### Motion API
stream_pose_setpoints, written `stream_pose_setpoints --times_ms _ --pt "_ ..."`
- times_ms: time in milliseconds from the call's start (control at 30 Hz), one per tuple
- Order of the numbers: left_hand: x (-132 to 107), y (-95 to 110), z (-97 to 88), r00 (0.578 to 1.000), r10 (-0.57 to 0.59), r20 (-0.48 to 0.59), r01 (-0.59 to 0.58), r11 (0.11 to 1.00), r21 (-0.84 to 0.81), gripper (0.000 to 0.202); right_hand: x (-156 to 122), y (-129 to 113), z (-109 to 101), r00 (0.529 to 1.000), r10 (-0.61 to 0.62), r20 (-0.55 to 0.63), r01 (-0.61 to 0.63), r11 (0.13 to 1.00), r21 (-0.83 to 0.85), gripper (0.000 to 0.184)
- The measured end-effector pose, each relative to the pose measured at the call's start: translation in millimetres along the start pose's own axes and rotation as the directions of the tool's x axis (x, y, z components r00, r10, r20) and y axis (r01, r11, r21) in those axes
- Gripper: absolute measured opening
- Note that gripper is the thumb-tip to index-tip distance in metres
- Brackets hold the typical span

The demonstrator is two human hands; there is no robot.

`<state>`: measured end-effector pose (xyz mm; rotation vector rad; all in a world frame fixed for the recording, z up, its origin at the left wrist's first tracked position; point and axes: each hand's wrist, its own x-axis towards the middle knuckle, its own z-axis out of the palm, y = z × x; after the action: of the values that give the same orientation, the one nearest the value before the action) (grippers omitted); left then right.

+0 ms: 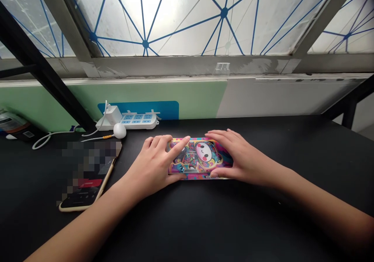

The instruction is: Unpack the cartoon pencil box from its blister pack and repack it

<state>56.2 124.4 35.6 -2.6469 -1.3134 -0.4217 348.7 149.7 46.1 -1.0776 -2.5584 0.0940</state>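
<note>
A colourful box (201, 157) with a white cartoon face on its front lies on the black table. My left hand (159, 159) grips the box's left end, thumb along the near edge and index finger across the top face. At the other end, my right hand (236, 157) holds it with the thumb at the near edge and fingers over the far edge. Both hands are closed around the box, and parts of its ends are hidden beneath them.
Left of my left forearm lies a phone (87, 184) in a pale case. A white power strip (140, 121) with a plugged-in adapter (113, 114) sits by the wall, near a round white item (119, 131) and a cable. A dark bottle (22, 127) lies far left on the table (187, 223).
</note>
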Motion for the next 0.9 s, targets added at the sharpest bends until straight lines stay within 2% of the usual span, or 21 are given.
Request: stream_pose_setpoints --times_ms 200,300,433,500,567,700,800,900 --pt "0.1 5.3 0.8 0.989 0.072 -0.127 -0.067 0.997 0.046 0.096 1.9 4.9 -8.9 0.995 0.104 -0.010 -0.104 0.995 0.012 0.072" --pt "1.8 1.1 -3.5 0.983 0.032 -0.179 -0.033 0.999 -0.003 0.091 1.0 1.3 -10.3 0.991 0.128 -0.028 -0.127 0.990 0.063 0.077" --pt "2.8 -10.4 -16.1 0.966 -0.093 -0.242 0.084 0.995 -0.045 0.080 -2.0 -4.1 -14.2 0.994 0.068 -0.080 -0.066 0.997 0.028 0.083" --pt "1.8 -12.1 -23.0 0.963 -0.084 -0.258 0.072 0.996 -0.056 0.078 -4.0 -7.0 -17.5 0.991 0.009 -0.132 -0.013 0.999 -0.034 0.083" --pt "0.1 -8.0 -28.5 0.961 -0.035 -0.273 0.031 0.999 -0.020 0.071 -5.8 -10.3 -20.1 0.978 -0.058 -0.200 0.037 0.993 -0.111 0.071" --pt "-2.6 11.2 -29.8 0.974 0.105 -0.200 -0.079 0.988 0.130 0.036 -7.0 -16.4 -16.3 0.960 -0.191 -0.206 0.141 0.962 -0.236 0.028" --pt "-3.4 21.0 -24.1 0.984 0.128 -0.124 -0.106 0.980 0.167 0.024 -6.0 -19.3 -5.5 0.948 -0.258 -0.186 0.201 0.940 -0.277 0.024" --pt "-4.2 21.9 -19.6 0.997 0.072 -0.012 -0.069 0.981 0.180 0.029 -5.7 -23.0 5.4 0.934 -0.310 -0.175 0.250 0.922 -0.296 0.023"
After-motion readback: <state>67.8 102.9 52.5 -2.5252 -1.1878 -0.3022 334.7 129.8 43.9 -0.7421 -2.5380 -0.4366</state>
